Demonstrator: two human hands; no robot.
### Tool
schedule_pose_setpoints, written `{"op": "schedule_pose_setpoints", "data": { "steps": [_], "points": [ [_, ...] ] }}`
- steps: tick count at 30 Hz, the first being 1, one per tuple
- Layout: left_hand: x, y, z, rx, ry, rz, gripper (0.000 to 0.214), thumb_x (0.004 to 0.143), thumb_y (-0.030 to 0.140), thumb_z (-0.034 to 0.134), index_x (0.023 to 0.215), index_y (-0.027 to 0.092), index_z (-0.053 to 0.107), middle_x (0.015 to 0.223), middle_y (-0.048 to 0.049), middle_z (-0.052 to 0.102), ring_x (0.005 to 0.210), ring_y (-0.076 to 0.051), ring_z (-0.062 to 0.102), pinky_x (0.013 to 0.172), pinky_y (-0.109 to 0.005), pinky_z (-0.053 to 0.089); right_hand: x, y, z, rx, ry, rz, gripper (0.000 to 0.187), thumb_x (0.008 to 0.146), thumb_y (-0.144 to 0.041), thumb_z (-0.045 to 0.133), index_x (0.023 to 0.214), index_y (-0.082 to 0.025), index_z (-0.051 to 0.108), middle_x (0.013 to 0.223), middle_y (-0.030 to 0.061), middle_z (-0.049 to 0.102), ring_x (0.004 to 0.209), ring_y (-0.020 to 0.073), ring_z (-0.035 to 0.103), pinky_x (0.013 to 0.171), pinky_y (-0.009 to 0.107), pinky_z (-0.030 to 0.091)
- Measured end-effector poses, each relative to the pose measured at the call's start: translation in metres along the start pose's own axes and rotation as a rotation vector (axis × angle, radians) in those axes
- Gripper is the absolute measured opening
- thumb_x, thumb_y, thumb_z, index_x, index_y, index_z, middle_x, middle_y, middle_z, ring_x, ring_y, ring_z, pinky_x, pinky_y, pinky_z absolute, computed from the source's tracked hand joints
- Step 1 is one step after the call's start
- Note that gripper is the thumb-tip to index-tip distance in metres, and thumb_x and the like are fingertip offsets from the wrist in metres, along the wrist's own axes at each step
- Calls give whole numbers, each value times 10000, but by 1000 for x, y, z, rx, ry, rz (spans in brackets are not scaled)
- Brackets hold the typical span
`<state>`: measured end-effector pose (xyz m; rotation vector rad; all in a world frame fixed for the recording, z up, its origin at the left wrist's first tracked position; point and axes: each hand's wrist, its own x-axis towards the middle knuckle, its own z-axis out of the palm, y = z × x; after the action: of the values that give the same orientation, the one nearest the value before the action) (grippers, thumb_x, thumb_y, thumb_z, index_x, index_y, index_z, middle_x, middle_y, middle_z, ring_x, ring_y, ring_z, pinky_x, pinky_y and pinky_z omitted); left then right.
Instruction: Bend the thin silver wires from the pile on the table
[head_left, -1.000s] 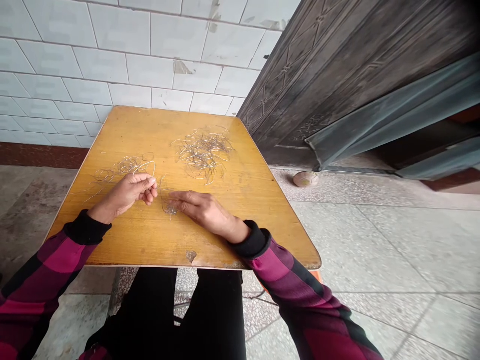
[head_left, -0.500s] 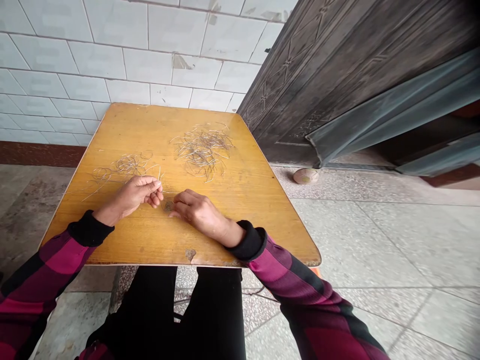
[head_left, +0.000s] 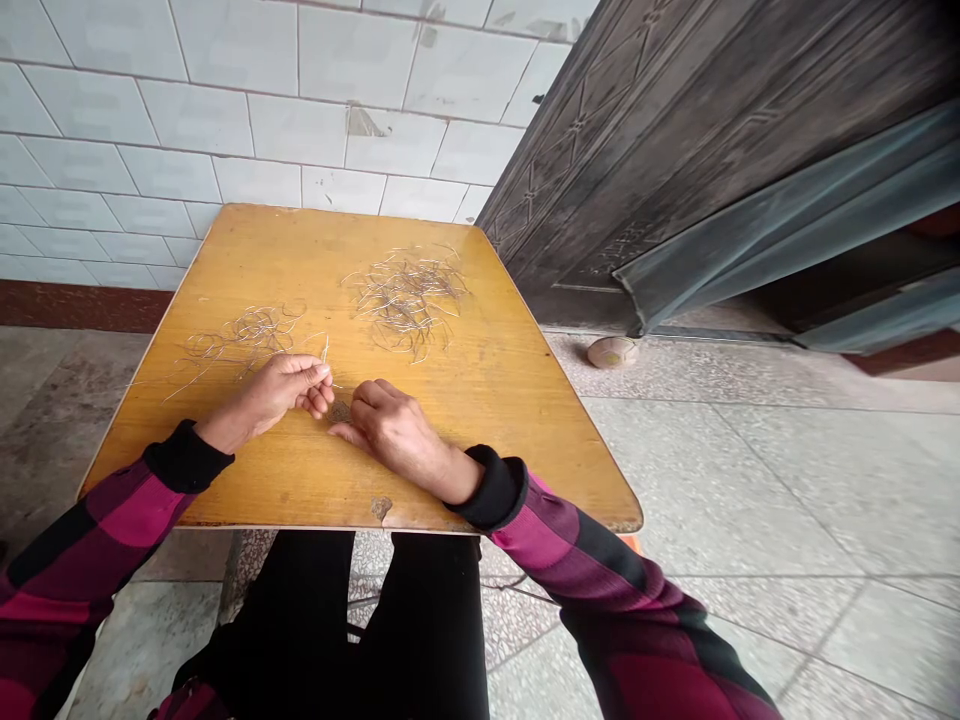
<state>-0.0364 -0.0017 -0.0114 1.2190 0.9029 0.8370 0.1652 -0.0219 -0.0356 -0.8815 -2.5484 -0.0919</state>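
My left hand [head_left: 289,388] is over the table left of centre, thumb and forefinger pinching a thin wire [head_left: 325,346] whose pale end sticks up above the fingertips. Just to its right, my right hand [head_left: 394,422] stays low at the tabletop, fingers curled and thumb pointing left; what its fingertips hold, if anything, is hidden. Between the hands a small dark patch [head_left: 341,411] shows on the wood, too unclear to name. Behind my left hand lies a loose tangle of thin wires [head_left: 255,328]. A denser heap of wire pieces [head_left: 409,295] sits farther back, right of centre.
The yellow wooden table [head_left: 502,400] has a chipped spot [head_left: 381,508] near its front edge. A white tiled wall [head_left: 247,120] stands behind it. To the right are a dark carved door [head_left: 592,190], a grey-green curtain [head_left: 750,235] and a roundish object [head_left: 612,352] on the floor.
My left hand has shifted slightly right with the wire, whose raised end now stands a little differently. My right hand has moved very little. The wire heaps look the same.
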Motion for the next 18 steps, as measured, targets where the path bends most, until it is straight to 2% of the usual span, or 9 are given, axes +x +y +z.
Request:
{"op": "schedule_pose_setpoints", "data": {
  "steps": [5,8,10,12,15,16,18],
  "points": [
    [2,-1,1,-29,-2,-2,286,812,368,680,695,113,625,600,-29,625,520,-97,558,519,-217,450,0,-2,3,-35,-27,13,324,955,-340,530,760,-114,658,812,103,602,757,193,518,629,307,419],
    [4,-3,0,-63,7,0,288,807,367,692,696,109,624,629,-35,635,533,-98,571,516,-210,454,0,-3,0,-1,-41,23,339,947,-394,543,820,-112,682,882,116,642,781,194,558,650,309,441],
    [4,-4,-2,-89,21,-1,286,806,369,699,707,112,622,653,-38,647,535,-97,576,512,-208,456,0,-1,-8,84,-2,33,366,929,-454,557,911,-115,693,982,125,665,804,189,593,673,305,462],
    [4,-3,-5,-110,37,-2,283,799,371,711,719,115,621,666,-37,653,531,-96,576,504,-207,455,0,5,-17,233,84,83,380,920,-479,562,978,-127,692,1033,123,673,833,181,624,704,297,480],
    [3,-2,-9,-116,35,-3,290,777,378,734,712,117,626,658,-34,652,524,-97,574,496,-206,456,3,18,-24,583,213,321,338,919,-460,575,949,-142,684,849,63,671,712,127,625,640,254,480],
    [3,-1,-10,-113,29,-1,293,774,381,736,707,117,629,653,-34,651,522,-97,572,495,-206,458,4,23,-24,741,204,430,328,906,-459,593,929,-144,678,754,28,648,621,100,598,577,232,465],
    [3,-1,-10,-102,12,5,296,773,384,735,700,116,635,646,-34,650,519,-95,571,494,-205,461,7,30,-20,1096,71,611,320,863,-459,648,886,-141,675,629,-24,600,498,61,536,481,191,427]
  ]
}}
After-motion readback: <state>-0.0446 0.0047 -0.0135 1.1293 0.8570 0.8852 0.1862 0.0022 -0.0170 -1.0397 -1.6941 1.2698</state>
